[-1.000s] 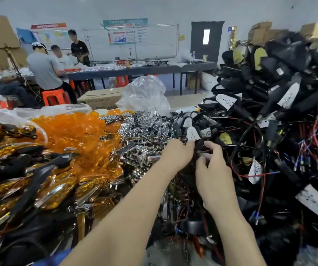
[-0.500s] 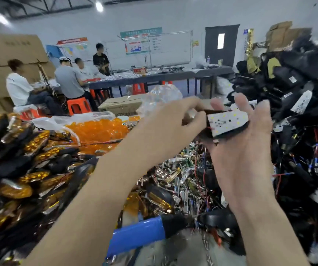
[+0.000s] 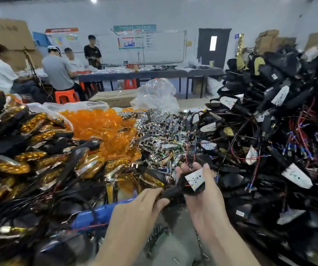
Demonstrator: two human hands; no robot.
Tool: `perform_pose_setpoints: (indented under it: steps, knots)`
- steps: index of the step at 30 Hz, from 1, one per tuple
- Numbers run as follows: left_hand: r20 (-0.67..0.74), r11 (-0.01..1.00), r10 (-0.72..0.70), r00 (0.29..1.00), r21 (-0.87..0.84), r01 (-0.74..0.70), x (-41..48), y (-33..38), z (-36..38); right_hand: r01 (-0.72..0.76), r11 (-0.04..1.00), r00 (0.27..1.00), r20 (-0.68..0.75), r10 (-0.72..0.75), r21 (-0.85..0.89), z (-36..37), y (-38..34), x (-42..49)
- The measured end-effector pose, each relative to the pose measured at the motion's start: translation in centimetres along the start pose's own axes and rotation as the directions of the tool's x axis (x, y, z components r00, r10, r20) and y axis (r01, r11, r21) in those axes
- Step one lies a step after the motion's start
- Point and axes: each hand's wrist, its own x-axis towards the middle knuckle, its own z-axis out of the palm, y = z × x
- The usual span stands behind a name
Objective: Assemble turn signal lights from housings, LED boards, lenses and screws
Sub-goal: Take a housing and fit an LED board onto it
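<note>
a: fig. 1, single view. set where?
b: on the head, wide-angle, facing forward and down.
a: nearest?
b: left hand [image 3: 135, 206] and right hand [image 3: 206, 204], on a housing [image 3: 185, 189], close at lower centre.
a: farthest?
b: table [image 3: 154, 73] and wall [image 3: 173, 14], at top; left pile [image 3: 29, 150] and right pile [image 3: 279, 131] flank the edges.

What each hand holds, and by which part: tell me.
One black housing with its white LED board: the right hand cups the wide board end, the left hand pinches the narrow stem.
</note>
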Motion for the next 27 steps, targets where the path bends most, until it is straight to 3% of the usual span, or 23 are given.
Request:
perform_pose_setpoints:
  steps: [3,7,14,20,27]
  knots:
    - [-0.145,0.995,0.074,0.987,-0.050,-0.082,-0.6,-0.6,0.5,-0.102,0.994,0.993,0.065,0.103,-0.024,-0.4,0.2,0.1]
    - [-0.084,0.990,0.051,0.995,-0.126,-0.061,-1.3,-1.5,0.8,-0.098,0.995,0.992,0.082,0.097,0.009,-0.5,0.2,0.3]
    - [-0.143,0.995,-0.006,0.990,-0.103,-0.009,-0.7,-1.5,1.0,-0.093,0.996,0.996,0.011,0.093,-0.003,0.1,-0.1,0.8]
    - [-0.178,0.994,-0.020,0.984,-0.110,0.000,-0.7,-1.5,1.1,0.157,0.960,0.983,0.133,-0.128,-0.233,-1.0,0.2,0.4]
    - [-0.173,0.996,-0.007,0.985,-0.086,-0.008,-1.2,-2.6,0.2,0.212,0.953,0.976,0.095,-0.196,-0.218,-1.0,-1.3,0.2]
